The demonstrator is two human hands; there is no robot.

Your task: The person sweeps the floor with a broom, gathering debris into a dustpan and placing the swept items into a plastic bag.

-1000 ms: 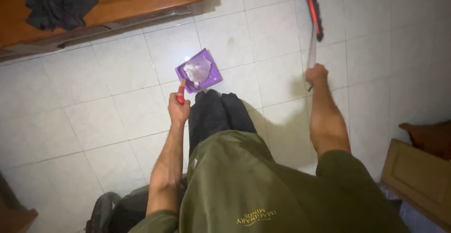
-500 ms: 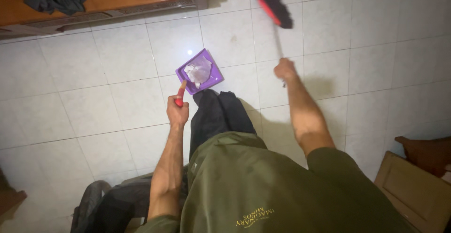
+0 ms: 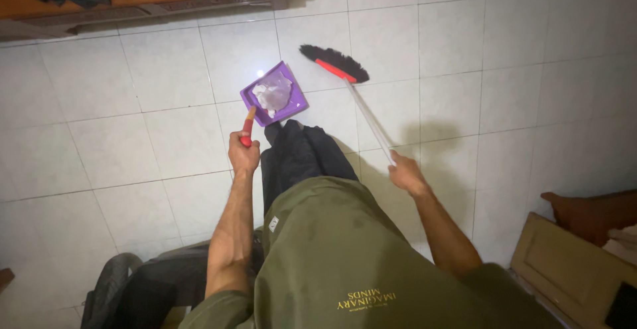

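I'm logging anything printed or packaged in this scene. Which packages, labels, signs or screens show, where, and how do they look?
Printed mark on the olive shirt: bottom centre, small yellow lettering seen upside down.
Small tag: on the shirt's left edge, white, tiny.
No packages, signs or screens show.

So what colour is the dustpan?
The dustpan is purple, with a red and orange handle, seen best in the head view.

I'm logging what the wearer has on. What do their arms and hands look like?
Both forearms are bare: the left hand and right hand wear no gloves, watch or rings that show. Short olive-green T-shirt sleeves end near the elbows.
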